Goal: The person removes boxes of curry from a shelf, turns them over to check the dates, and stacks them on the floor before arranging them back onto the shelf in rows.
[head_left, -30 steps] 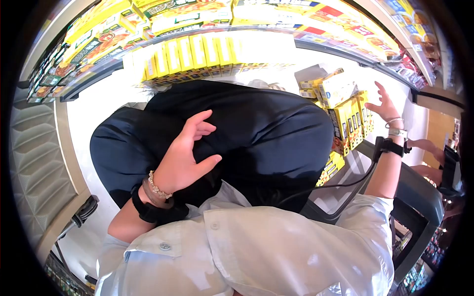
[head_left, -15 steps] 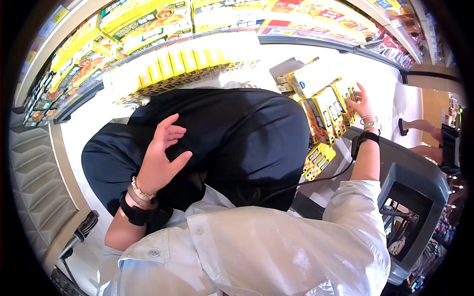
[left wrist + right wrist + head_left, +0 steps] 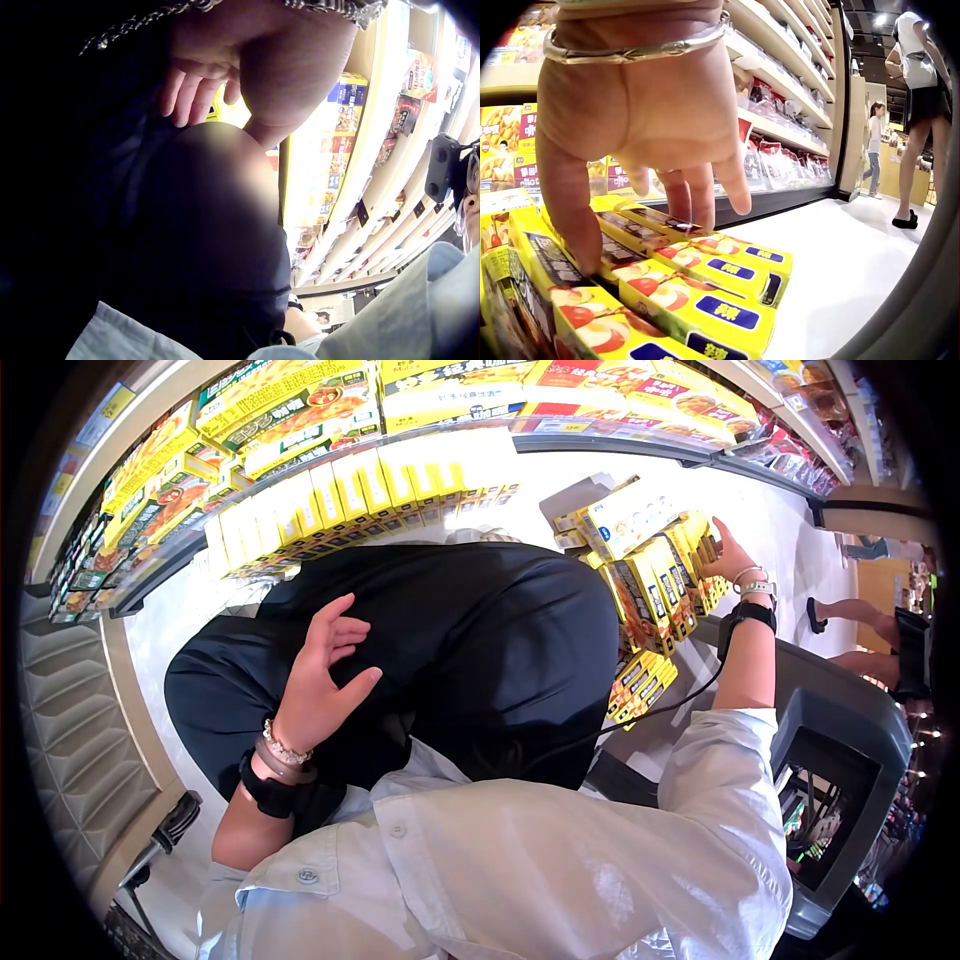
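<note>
In the head view my right hand [image 3: 735,555] is at the far right end of a row of yellow food boxes [image 3: 655,595] on the floor. From the right wrist, its thumb [image 3: 581,244] is down in a gap between the yellow boxes [image 3: 705,304], with the fingers round their other side, gripping a few of them. Red-and-white food pictures and blue labels show on the box ends. My left hand [image 3: 325,685] hovers over the dark trousers, empty, with fingers relaxed and thumb apart; the left wrist view shows it above the knee [image 3: 217,180].
A white-and-yellow box [image 3: 625,525] lies on top of the row; more boxes [image 3: 640,685] lie nearer me. Shelves of yellow packets [image 3: 290,410] run along the front, over a long row of boxes [image 3: 350,500]. A dark grey frame [image 3: 850,730] stands at right. A person [image 3: 919,97] stands beyond.
My right hand has come down from the air onto the end of the row, its thumb now among the boxes, and the end boxes have shifted. The left hand keeps its pose.
</note>
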Action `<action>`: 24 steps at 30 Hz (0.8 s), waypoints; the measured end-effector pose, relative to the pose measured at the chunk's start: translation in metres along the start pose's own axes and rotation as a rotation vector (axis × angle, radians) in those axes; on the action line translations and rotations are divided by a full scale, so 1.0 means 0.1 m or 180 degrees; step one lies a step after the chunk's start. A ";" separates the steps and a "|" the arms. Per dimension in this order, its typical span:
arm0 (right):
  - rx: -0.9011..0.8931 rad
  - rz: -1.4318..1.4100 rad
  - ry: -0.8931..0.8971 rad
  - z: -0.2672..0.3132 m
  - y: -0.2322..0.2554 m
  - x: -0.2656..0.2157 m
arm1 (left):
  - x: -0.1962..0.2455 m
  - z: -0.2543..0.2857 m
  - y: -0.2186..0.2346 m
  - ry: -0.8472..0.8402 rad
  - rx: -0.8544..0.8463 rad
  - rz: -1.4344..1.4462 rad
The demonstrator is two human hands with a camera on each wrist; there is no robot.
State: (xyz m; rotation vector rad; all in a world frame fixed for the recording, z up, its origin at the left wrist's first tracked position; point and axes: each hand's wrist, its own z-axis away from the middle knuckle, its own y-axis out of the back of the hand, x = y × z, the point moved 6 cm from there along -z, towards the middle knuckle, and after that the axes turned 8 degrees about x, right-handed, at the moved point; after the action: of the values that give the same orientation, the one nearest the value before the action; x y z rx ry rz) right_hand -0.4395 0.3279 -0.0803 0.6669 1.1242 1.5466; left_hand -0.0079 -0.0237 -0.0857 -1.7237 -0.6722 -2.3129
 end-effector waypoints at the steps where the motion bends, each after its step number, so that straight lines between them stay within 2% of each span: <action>1: -0.0134 0.0108 -0.0176 0.03 0.01 -0.02 | 0.00 0.00 0.00 0.0001 -0.0001 0.0003; 5: 0.0055 0.0228 0.0141 -0.06 -0.07 0.06 | 0.01 0.00 0.01 -0.0010 -0.0017 0.0016; 7: 0.0357 0.0039 0.0690 -0.13 -0.15 0.04 | 0.02 0.01 0.01 0.0002 -0.0024 0.0029; 9: 0.0504 0.0056 0.0635 -0.17 -0.26 0.06 | 0.01 0.00 0.01 0.0006 -0.0027 0.0036; 11: 0.1175 0.0117 0.0509 -0.20 -0.26 0.07 | 0.01 0.00 0.01 0.0007 -0.0030 0.0038; 14: 0.1300 -0.0058 0.0446 -0.11 -0.21 0.13 | 0.01 0.01 0.01 -0.0026 -0.0036 0.0060; 15: 0.1448 -0.0247 0.0458 -0.04 -0.15 0.15 | 0.01 0.01 0.01 -0.0019 -0.0037 0.0068; 16: 0.1568 -0.0389 0.0328 0.21 0.02 -0.08 | 0.02 0.01 0.01 -0.0016 -0.0040 0.0079; 17: 0.1744 -0.0708 0.0594 0.28 0.10 -0.10 | 0.02 0.01 0.01 -0.0039 -0.0034 0.0088; 19: 0.2285 -0.0631 0.0973 0.59 0.34 -0.23 | 0.02 0.01 0.00 -0.0074 -0.0051 0.0049; 20: 0.2314 -0.0615 0.0969 0.74 0.43 -0.35 | 0.02 0.01 -0.01 -0.0103 -0.0059 0.0064; 22: 0.2519 -0.0772 0.1417 1.10 0.62 -0.69 | 0.03 0.01 0.00 -0.0197 0.0054 -0.0025; 24: 0.2637 -0.0685 0.1567 1.42 0.74 -0.99 | 0.03 0.02 0.00 -0.0194 -0.0002 0.0011</action>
State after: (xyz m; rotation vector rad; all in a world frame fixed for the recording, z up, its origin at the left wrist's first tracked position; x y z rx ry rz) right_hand -0.3206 0.2792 0.0570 0.6728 2.1809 1.0414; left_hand -0.0072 -0.0222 -0.0827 -1.8007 -0.6785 -2.2668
